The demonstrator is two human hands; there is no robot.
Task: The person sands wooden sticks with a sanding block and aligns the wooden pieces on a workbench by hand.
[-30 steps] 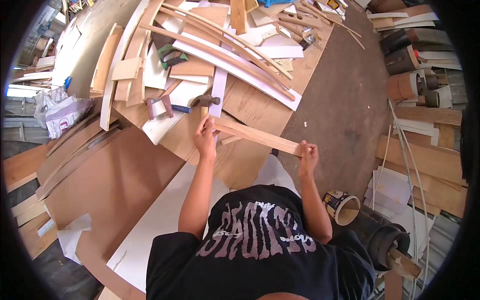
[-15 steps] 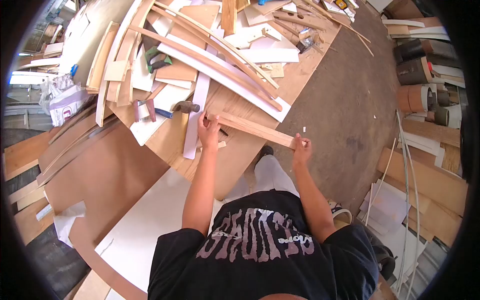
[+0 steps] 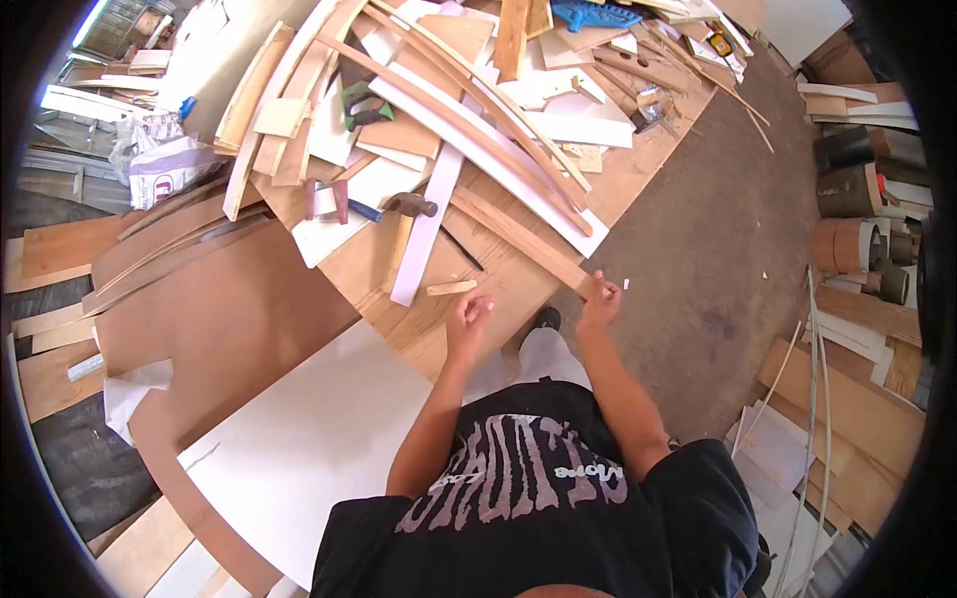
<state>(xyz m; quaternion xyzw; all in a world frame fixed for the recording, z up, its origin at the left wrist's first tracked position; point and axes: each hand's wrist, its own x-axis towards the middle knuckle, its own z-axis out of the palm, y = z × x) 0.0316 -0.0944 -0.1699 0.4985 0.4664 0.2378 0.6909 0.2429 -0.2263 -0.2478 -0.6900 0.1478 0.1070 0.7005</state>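
Note:
My right hand grips the near end of a narrow wooden strip, whose far end lies over the plywood worktable. My left hand is off the strip, by the table's near edge, its fingers loosely bent with nothing visible in them. Just beyond it lies a small wood offcut. A thin dark pencil-like stick rests between the strip and a pale lilac board. A claw hammer lies at that board's left side, its head touching the board.
Long curved wooden strips and offcuts crowd the worktable. A green-handled saw, a blue tool and a tape measure lie among them. Large brown and white sheets lean at the left. Boards and rolls line the right wall.
My left hand has let go of the strip's far end and drawn back toward me. My right hand still holds the near end. The camera view has shifted, too.

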